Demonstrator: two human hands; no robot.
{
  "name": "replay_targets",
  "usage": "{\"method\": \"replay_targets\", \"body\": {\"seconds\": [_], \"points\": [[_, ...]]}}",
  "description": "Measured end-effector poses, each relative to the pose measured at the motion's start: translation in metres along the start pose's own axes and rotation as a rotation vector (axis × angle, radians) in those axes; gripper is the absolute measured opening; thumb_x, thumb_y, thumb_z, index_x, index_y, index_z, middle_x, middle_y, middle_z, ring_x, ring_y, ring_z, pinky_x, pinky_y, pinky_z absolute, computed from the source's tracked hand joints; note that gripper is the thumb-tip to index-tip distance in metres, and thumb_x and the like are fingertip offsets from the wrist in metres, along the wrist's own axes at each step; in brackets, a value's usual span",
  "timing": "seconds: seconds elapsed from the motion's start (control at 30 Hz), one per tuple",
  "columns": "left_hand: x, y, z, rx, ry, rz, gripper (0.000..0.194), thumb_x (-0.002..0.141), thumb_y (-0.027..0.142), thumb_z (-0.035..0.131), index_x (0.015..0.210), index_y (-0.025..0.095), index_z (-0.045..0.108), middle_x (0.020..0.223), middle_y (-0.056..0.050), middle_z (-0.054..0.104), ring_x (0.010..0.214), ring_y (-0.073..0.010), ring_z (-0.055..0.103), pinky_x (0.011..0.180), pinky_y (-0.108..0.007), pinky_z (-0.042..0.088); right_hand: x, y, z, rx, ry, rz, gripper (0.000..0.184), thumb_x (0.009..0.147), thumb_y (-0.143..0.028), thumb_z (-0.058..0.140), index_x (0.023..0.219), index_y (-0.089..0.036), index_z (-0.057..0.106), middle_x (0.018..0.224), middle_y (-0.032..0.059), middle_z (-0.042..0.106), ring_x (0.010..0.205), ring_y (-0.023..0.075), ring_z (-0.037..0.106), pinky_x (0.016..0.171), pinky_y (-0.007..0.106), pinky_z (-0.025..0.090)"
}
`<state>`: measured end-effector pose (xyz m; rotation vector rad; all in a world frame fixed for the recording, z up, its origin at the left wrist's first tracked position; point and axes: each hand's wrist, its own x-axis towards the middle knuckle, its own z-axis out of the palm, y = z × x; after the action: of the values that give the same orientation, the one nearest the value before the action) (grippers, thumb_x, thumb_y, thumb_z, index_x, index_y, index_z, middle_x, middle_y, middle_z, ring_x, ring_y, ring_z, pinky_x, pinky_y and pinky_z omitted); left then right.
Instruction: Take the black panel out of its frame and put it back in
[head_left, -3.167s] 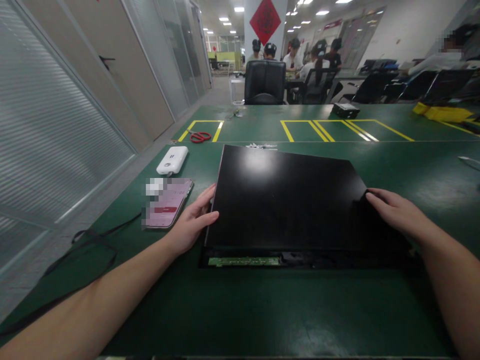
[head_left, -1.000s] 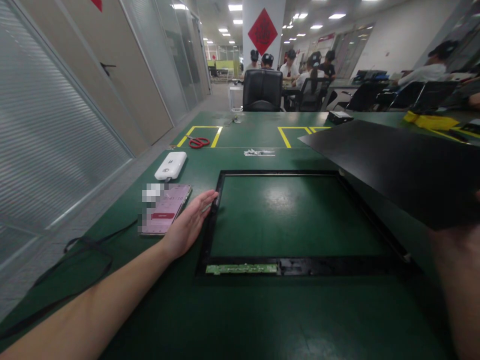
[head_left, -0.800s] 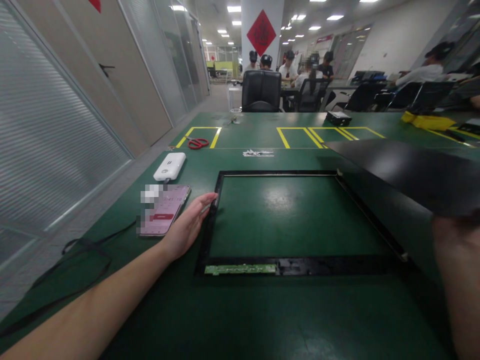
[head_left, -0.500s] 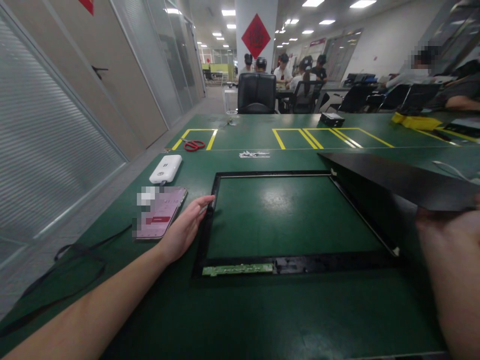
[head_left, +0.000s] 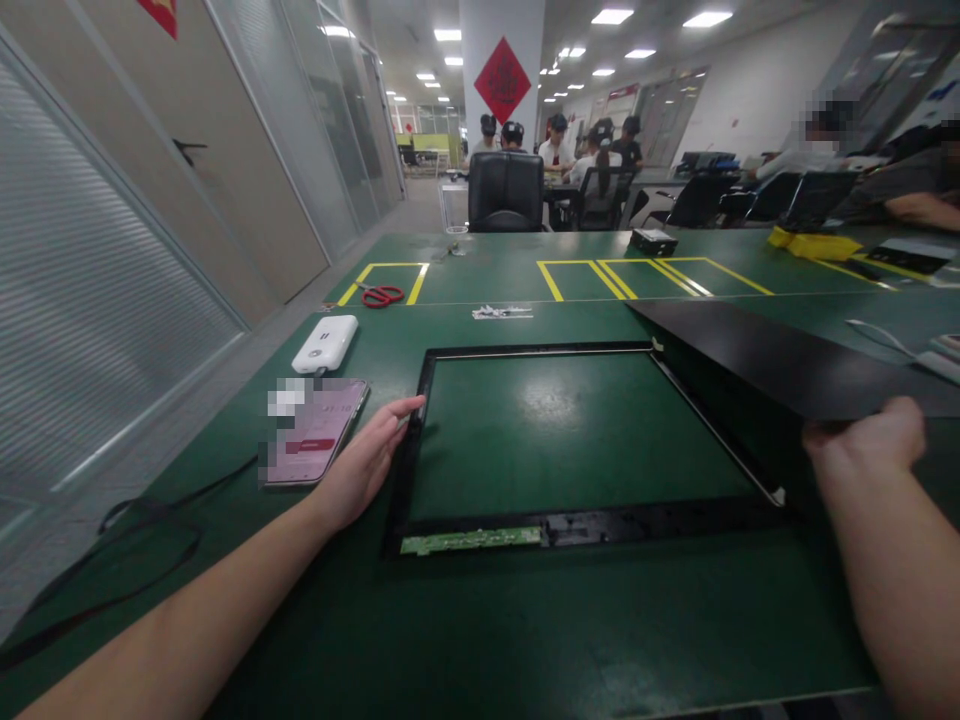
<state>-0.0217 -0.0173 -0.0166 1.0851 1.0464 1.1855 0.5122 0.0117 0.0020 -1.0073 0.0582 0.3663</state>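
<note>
A black rectangular frame [head_left: 652, 522] lies flat on the green table, with a narrow green circuit board [head_left: 472, 540] along its near side. Stretched fingers of my left hand [head_left: 367, 458] rest against the frame's left side. My right hand [head_left: 870, 440] is closed on the near edge of a thin dark panel [head_left: 780, 360], thumb on top and fingers hidden below. This panel is tilted, raised off the table at the frame's right side, and its far left corner is close to the frame's upper right corner.
Left of the frame lie a phone [head_left: 319, 430], a white power bank [head_left: 326, 343] and a black strap [head_left: 161, 500]. Farther back are red scissors [head_left: 382, 296], small white strips [head_left: 502, 313], a black box [head_left: 652, 242] and a yellow item [head_left: 814, 245]. Several people sit beyond.
My right hand has come farther into view, moving left with the panel's near edge. My left hand stays at the frame's left side. The whole view has shifted slightly.
</note>
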Motion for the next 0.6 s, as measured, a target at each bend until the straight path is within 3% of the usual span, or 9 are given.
{"method": "replay_targets", "body": {"seconds": [0.1,0.23,0.4,0.6], "points": [[-0.0005,0.0007,0.0016,-0.008,-0.001,-0.016,0.046,0.079,0.056,0.077,0.114,0.025,0.077,0.134,-0.008,0.07,0.144,-0.037,0.046,0.125,-0.052,0.03,0.0033,0.0025,0.0006,0.018,0.047,0.065,0.021,0.092,-0.011,0.044,0.081,-0.019,0.059,0.103,0.0008,0.07,0.082,0.0089,0.069,0.059,0.019,0.056],[-0.0007,0.001,0.0019,-0.009,-0.007,-0.02,0.045,0.08,0.055,0.076,0.114,0.025,0.077,0.134,-0.008,0.07,0.146,-0.0372,0.044,0.125,-0.052,0.031,0.008,0.0058,-0.0006,0.042,-0.069,0.194,0.019,0.083,-0.012,0.041,0.075,-0.018,0.057,0.098,0.004,0.069,0.077,0.0117,0.068,0.055,0.022,0.055],[-0.0015,0.0034,0.0028,0.003,-0.005,-0.026,0.045,0.08,0.055,0.076,0.114,0.025,0.076,0.135,-0.009,0.069,0.144,-0.0382,0.046,0.125,-0.053,0.03,0.0087,0.0094,-0.0016,-0.086,-0.017,0.233,0.019,0.065,-0.006,0.048,0.078,-0.018,0.055,0.092,0.0034,0.066,0.071,0.0119,0.065,0.052,0.02,0.054],[-0.0018,0.0043,0.0049,-0.006,-0.004,-0.042,0.049,0.075,0.057,0.08,0.112,0.025,0.076,0.134,-0.009,0.069,0.148,-0.04,0.041,0.125,-0.056,0.03,0.0059,0.0088,0.0028,-0.163,0.027,0.209,0.027,0.062,0.005,0.044,0.074,-0.018,0.049,0.088,0.0012,0.062,0.065,0.01,0.06,0.055,0.021,0.055]]}}
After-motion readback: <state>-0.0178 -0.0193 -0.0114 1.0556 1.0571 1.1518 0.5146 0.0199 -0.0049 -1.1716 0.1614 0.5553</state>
